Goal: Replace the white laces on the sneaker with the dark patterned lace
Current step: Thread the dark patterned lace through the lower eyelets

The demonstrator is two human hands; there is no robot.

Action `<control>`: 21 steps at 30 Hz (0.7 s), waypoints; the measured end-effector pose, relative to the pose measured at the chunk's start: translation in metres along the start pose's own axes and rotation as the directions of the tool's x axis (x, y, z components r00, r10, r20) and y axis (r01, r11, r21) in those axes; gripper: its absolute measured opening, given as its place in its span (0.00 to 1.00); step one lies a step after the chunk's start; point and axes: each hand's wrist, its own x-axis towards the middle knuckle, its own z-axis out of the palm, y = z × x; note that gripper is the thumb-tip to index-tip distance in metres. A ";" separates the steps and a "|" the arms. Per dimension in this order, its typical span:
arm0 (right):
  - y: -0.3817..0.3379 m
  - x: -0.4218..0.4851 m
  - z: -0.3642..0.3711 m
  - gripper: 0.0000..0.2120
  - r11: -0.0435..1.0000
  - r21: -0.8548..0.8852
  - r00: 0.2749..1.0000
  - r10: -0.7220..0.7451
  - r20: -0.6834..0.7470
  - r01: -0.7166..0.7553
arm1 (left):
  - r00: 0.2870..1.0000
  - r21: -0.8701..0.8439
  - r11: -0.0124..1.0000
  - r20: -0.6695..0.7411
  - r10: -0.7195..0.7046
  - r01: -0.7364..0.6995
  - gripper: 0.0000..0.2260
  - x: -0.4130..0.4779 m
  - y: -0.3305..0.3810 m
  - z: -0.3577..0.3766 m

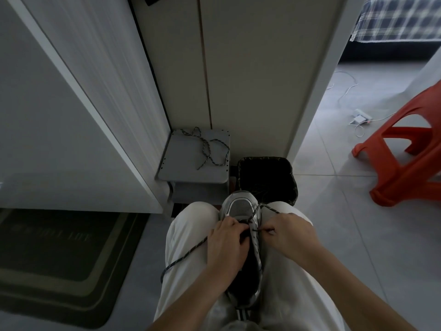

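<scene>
Two hands meet over the sneaker (241, 204) held between the person's knees. The left hand (226, 244) and right hand (291, 232) each pinch the dark patterned lace (186, 255) at the eyelets.

Forearms stretched forward, side by side; left hand (226, 244) grips the dark speckled cord lace (188, 253) with curled fingers, right hand (290, 235) pinches its other end.

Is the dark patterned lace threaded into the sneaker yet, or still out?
Partly in: the dark lace crosses the sneaker near its toe; the right hand pinches one strand, another trails over the left thigh.
</scene>
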 end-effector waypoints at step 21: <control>-0.001 -0.005 0.023 0.10 0.990 0.118 0.997 -0.071 -0.013 0.072 | 0.967 0.014 0.995 0.238 -0.095 0.094 0.04 0.021 -0.002 -0.032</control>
